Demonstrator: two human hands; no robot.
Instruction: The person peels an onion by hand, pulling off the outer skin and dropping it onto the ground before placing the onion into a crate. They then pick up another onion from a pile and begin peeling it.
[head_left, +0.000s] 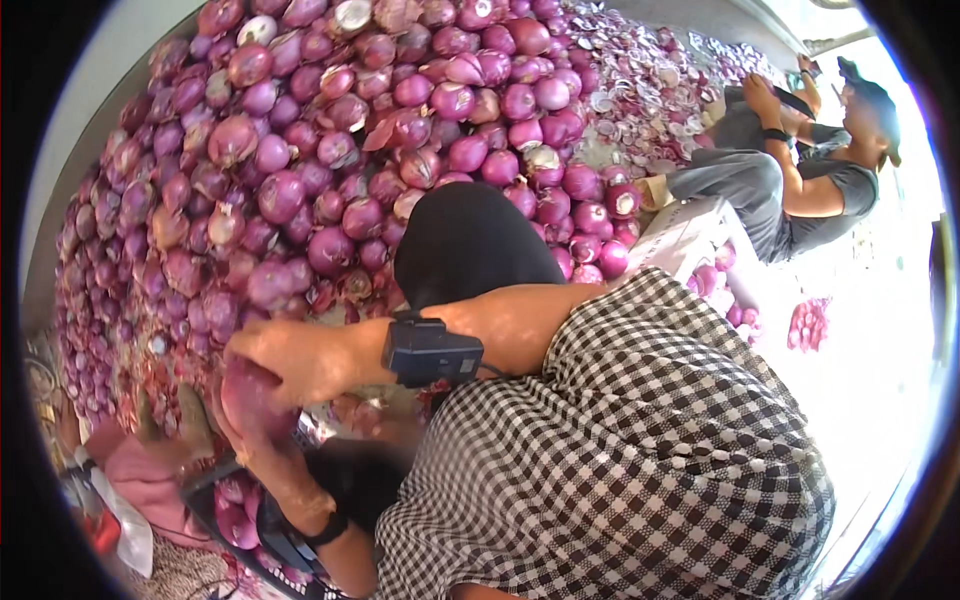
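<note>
A red onion (259, 397) sits in my left hand (244, 431), whose fingers wrap its outer side; a black band is on that wrist. My right hand (296, 360) lies over the top of the same onion with curled fingers, and a dark box-shaped device (433, 351) is strapped to its wrist. Motion blurs both hands, and whether the right one grips the onion or a small tool is hidden. Beyond them spreads a large heap of red onions (330, 187). Below my left hand, a black crate (206, 487) holds more onions.
Cut onion pieces and skins (637, 105) cover the ground at the upper right. A white box (679, 232) of onions stands near a seated person (817, 180) in a dark shirt and cap. Pink cloth (154, 480) and a white bag (131, 525) lie at the lower left.
</note>
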